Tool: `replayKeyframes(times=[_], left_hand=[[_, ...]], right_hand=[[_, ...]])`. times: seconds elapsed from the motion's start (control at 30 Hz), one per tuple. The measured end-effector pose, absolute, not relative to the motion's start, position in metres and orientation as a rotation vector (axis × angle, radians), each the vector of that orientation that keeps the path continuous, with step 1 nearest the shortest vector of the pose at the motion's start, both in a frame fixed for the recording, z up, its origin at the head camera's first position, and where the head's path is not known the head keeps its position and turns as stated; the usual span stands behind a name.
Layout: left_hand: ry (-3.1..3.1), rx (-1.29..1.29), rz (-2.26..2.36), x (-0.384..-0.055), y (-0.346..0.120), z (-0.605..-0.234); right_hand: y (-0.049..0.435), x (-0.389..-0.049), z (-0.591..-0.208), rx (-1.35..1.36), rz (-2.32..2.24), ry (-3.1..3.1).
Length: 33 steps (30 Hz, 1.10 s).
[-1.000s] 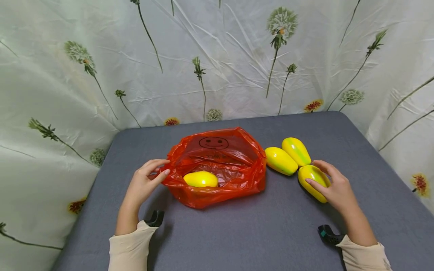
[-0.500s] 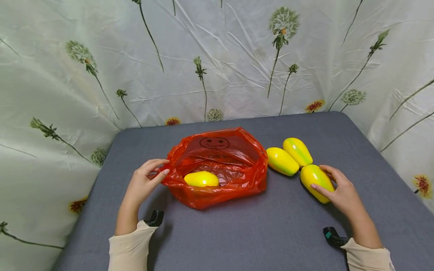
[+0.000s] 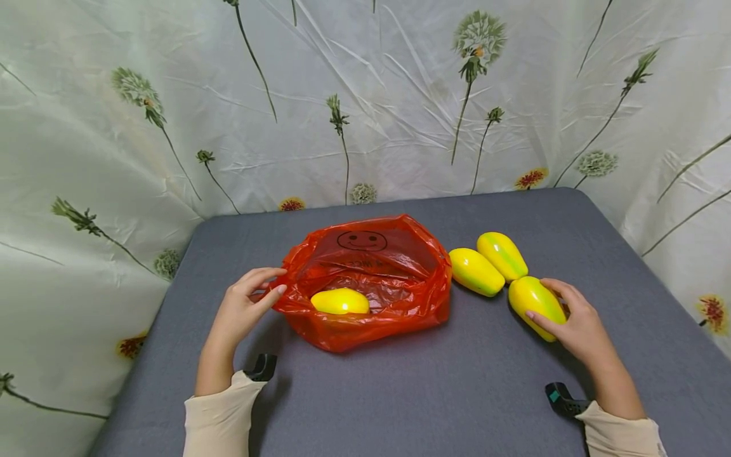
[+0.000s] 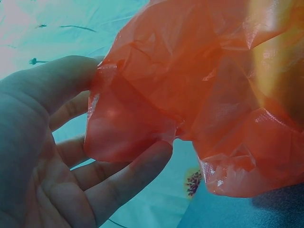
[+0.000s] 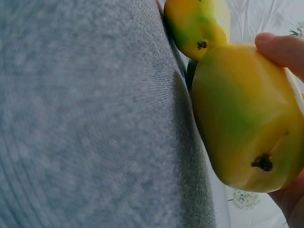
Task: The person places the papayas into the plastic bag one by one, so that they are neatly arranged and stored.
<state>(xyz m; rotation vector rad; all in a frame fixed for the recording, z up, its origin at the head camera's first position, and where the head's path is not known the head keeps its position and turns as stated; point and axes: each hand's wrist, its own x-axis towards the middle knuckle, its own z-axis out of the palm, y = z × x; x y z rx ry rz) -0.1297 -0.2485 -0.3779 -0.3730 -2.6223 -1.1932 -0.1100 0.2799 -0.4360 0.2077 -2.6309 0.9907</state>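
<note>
A red plastic bag [image 3: 365, 333] with a printed smiley lies with its mouth spread wide. My left hand [image 3: 245, 308] pinches the bag's left edge between thumb and fingers; the left wrist view shows the thin red film [image 4: 128, 118] caught there. One yellow papaya [image 3: 340, 301] lies inside the bag. To the right, my right hand [image 3: 579, 320] grips another papaya [image 3: 533, 304], thumb on its near side and fingers over the far side. In the right wrist view this papaya [image 5: 242, 114] shows green patches and a dark stem end, low at the tabletop.
Two more papayas [image 3: 476, 273] [image 3: 502, 255] lie side by side between the bag and my right hand, close to the gripped one. All rests on a grey cloth-covered table [image 3: 400, 400]. Behind and beside it hangs a white curtain [image 3: 394, 127] with dandelion prints.
My right hand has shifted slightly right along the papaya, which has moved a little to the right with it. The left hand and the bag stay where they were.
</note>
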Motion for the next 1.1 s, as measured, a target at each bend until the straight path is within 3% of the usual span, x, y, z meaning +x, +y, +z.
replayKeyframes(times=[1.1], left_hand=[[-2.639, -0.368, -1.209, -0.131, -0.247, -0.378]], right_hand=[[0.259, -0.120, -0.397, 0.483, 0.935, -2.389]])
